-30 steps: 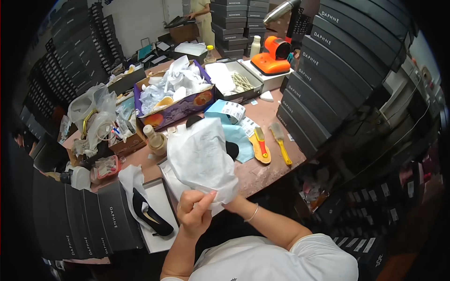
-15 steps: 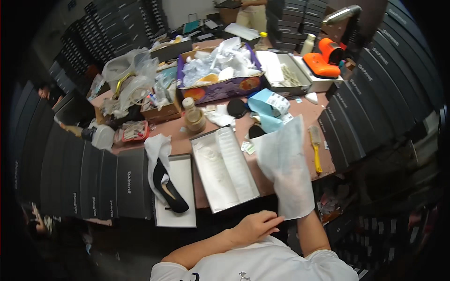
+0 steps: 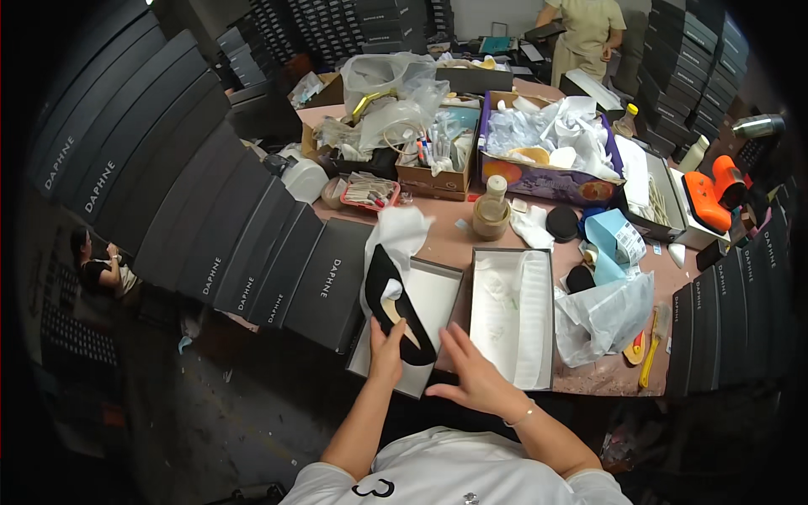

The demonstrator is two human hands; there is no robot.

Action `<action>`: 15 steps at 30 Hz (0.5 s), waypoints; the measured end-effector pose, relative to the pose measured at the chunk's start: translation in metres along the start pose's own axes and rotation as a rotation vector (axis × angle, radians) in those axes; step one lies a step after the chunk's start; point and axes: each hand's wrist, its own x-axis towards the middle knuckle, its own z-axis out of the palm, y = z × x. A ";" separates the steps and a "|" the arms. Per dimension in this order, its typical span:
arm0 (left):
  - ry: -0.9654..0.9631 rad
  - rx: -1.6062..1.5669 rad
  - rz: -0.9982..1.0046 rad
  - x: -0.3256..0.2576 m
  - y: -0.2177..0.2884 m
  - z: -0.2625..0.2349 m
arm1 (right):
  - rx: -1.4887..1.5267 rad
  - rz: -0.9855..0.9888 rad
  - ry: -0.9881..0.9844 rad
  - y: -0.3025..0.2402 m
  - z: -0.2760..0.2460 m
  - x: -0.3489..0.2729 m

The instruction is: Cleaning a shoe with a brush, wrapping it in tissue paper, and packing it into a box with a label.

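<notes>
A black high-heeled shoe [image 3: 385, 286] with a beige insole is tilted over a grey-rimmed white box part [image 3: 437, 300]. White paper is stuffed in the shoe, and white tissue [image 3: 399, 233] sticks out around its far end. My left hand [image 3: 386, 352] grips the shoe by its near part, thumb on the insole side. Close to the shoe's heel end, on its right, my right hand [image 3: 481, 380] is open with fingers spread, holding nothing. Just beyond that hand lies an open shoe box [image 3: 550, 353] lined with white paper. A crumpled translucent white bag [image 3: 602, 324] rests right of this box.
Stacked dark shoe boxes [image 3: 324, 282] wall in the left side, with more [image 3: 728, 311] at the right. Behind stand a bottle [image 3: 491, 215], a purple carton [image 3: 547, 183] of crumpled paper and an orange device [image 3: 705, 200]. A yellow-handled brush [image 3: 651, 358] lies right. Another person [image 3: 587, 38] stands far back.
My right hand has come out of the white bag, which now lies on the table. My left hand has left the bag's edge and taken hold of the shoe. The view has swung left.
</notes>
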 end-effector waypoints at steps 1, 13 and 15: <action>-0.129 -0.052 -0.006 -0.021 0.008 0.015 | -0.049 0.007 0.008 0.001 0.012 0.007; -0.535 1.551 0.010 0.199 0.104 0.092 | 0.324 0.276 0.068 0.039 -0.065 -0.075; -0.749 1.774 -0.311 0.237 0.082 0.083 | 0.353 0.373 0.106 0.052 -0.061 -0.093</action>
